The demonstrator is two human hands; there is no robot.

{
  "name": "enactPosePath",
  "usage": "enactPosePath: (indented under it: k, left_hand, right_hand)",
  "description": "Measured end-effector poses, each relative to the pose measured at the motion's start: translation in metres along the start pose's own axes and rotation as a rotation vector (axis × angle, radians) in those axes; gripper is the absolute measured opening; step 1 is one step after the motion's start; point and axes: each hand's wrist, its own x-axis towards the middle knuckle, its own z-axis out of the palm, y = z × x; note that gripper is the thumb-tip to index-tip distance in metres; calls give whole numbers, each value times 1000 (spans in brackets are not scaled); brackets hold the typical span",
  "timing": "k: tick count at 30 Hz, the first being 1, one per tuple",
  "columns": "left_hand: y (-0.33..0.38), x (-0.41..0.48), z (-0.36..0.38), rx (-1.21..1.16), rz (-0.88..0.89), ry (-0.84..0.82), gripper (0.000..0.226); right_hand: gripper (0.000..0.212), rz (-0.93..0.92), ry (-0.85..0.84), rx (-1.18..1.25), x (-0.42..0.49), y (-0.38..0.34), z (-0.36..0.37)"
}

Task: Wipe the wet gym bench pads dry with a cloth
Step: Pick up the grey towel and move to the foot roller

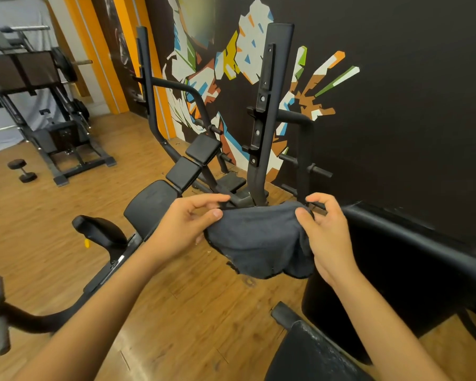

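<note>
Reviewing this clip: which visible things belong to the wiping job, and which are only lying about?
Job: dark grey cloth, pinched by left hand and right hand; black padded bench backrest; black padded seat.
Lying about: black round-headed dumbbell; black weight machine at left; colourful wall mural.

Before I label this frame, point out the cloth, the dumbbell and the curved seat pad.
cloth (259,243): head view, hanging middle
dumbbell (22,170): head view, its handle
curved seat pad (101,231): head view, top face

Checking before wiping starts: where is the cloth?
In the head view, centre frame: the dark cloth hangs between the left hand and right hand, above the wooden floor.
</note>
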Motion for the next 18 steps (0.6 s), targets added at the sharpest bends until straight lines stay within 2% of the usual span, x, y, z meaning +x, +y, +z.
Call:
enactPosePath:
  k: [5, 9, 12, 14, 17, 18]
  left_hand:
    - [-23, -2, 3, -79, -6, 123, 30]
    - [-43, -9, 33, -447, -259, 302, 28]
    - [-46, -15, 65, -548, -367, 324, 28]
    - [-45, -23, 81, -648, -452, 258, 29]
    - [-38, -43, 96, -716, -626, -3, 40]
    - [-36, -50, 99, -755, -690, -45, 44]
  right_hand:
    - [14, -104, -35, -117, -9, -1, 12]
    - [16, -102, -127, -15, -14, -3, 27]
    - [16, -107, -180, 77, -14, -10, 36]
    - [18, -68, -202, 123, -11, -10, 41]
    - [23, -13, -201, 139, -2, -11, 45]
    - [22, -4, -193, 136, 0, -12, 44]
